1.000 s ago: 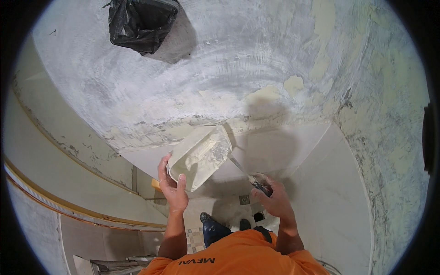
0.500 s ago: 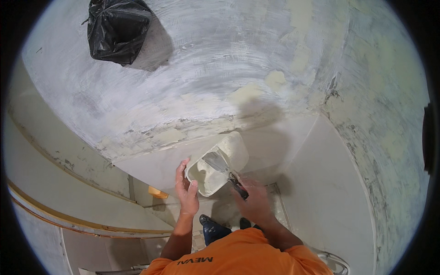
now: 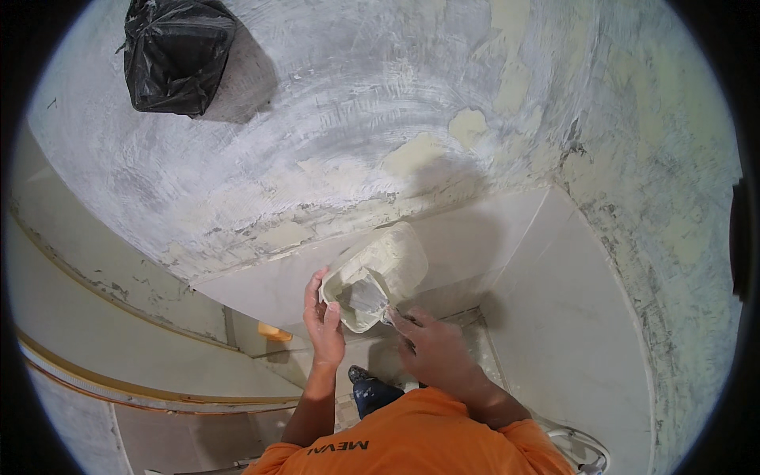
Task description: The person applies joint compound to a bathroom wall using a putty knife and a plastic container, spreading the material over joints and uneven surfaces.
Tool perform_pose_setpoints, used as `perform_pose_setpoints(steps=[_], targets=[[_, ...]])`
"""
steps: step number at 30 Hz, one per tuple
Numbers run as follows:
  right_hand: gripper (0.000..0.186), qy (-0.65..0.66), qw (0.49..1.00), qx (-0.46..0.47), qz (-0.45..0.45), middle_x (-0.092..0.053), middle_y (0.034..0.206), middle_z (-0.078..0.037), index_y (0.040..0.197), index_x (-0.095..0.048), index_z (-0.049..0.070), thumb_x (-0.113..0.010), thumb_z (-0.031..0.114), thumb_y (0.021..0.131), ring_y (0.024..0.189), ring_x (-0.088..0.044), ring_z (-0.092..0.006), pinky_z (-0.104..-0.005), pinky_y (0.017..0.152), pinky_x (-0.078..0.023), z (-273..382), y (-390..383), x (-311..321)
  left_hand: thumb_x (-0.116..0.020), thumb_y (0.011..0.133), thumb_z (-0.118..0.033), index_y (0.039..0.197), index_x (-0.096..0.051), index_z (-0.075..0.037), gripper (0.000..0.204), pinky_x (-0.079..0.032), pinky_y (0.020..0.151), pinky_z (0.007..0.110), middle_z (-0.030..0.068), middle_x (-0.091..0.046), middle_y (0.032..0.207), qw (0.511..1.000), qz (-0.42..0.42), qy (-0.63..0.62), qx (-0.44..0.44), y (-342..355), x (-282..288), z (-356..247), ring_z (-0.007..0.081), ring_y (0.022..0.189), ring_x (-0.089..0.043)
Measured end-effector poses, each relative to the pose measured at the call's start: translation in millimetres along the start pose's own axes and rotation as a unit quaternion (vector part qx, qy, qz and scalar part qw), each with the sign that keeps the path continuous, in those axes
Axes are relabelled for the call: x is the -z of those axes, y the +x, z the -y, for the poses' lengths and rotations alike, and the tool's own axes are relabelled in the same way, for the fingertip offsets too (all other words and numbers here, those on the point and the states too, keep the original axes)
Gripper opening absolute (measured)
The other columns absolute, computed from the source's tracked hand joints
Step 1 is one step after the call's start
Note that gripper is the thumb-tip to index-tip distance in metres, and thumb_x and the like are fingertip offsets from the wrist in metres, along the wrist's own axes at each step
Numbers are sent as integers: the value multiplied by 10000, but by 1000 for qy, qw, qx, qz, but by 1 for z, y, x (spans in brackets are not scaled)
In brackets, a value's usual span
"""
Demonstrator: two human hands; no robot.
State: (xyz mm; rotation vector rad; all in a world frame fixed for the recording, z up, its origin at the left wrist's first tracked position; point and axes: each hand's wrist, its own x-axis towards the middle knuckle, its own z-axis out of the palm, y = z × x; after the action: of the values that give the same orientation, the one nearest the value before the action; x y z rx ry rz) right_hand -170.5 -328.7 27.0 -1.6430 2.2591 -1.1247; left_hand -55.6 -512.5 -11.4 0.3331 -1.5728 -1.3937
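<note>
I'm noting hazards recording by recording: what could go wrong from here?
The tub seems supported at one side by the left hand, so it might slip. The right hand has the scraper inside it; a hard push could tip it. Spills might land on the trouser leg below.

Off-white tub [image 3: 407, 255], orange shirt [image 3: 419, 435] with black lettering [image 3: 338, 447], black bag [image 3: 178, 59], grey wall [image 3: 332, 103] with pale-yellow patches [image 3: 413, 154]
</note>
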Motion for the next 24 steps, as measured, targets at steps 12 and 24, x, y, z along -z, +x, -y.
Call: perform_pose_setpoints(steps=[12,24], targets=[[438,43,992,17,-116,-649,914,-166,1301,-637,76,-650,154,871,811,-669,-378,-476,709,-543,-26,17,19,-614,930,-343,1456,-391,16,674,-359,1134,381,133,-478,1420,997,-20,-66,44,-2,-4,9,234,1307,-477],[413,76,997,-19,-11,-648,1010,-199,1261,-622,-12,-622,188,900,841,-665,-406,-501,756,-554,-12,6,21,-653,906,-424,1449,-411,24,744,-323,1142,363,127,-460,1452,999,6,0,34,22,-4,7,224,1345,-438]])
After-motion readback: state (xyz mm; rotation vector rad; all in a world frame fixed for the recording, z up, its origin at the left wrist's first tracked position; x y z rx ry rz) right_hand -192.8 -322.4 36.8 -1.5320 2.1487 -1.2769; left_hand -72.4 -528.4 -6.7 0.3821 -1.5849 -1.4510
